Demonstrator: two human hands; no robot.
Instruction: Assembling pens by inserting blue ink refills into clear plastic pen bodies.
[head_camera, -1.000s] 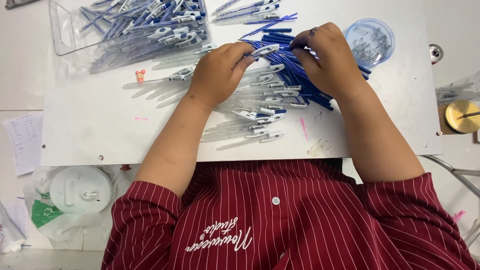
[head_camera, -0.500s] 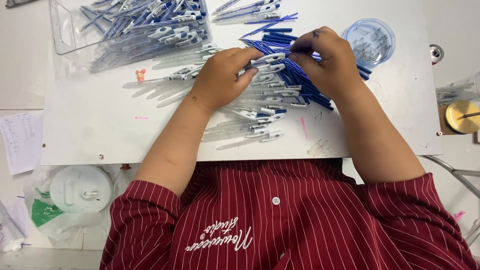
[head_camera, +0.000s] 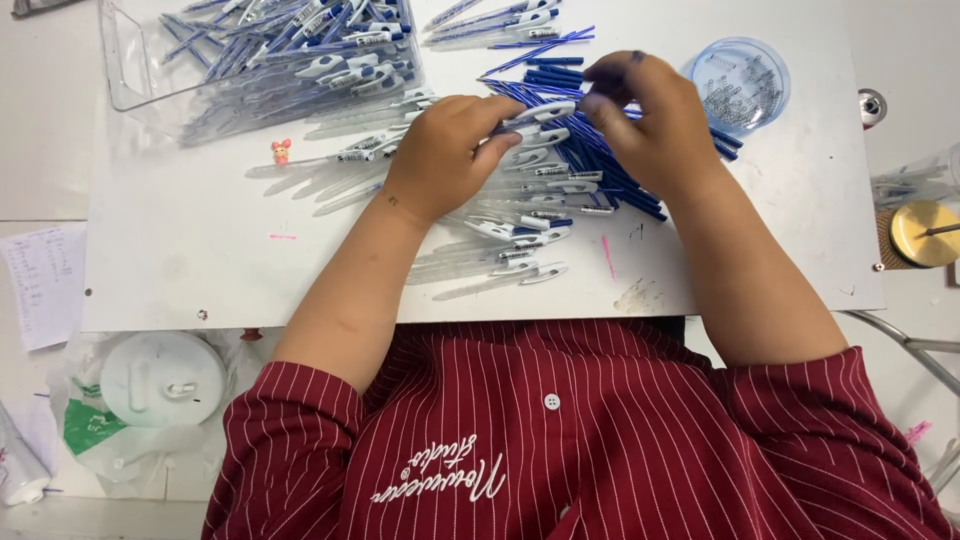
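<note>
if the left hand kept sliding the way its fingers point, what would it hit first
Probably the right hand. The left hand points rightward, gripping a clear pen barrel that both hands meet on, above the blue refill pile. Height over the pile is unclear.

Glossy clear plastic pen barrel (head_camera: 540, 112); matt white board (head_camera: 180, 270).

One head-worn camera looks steeply down, close over the white board (head_camera: 180, 270).
</note>
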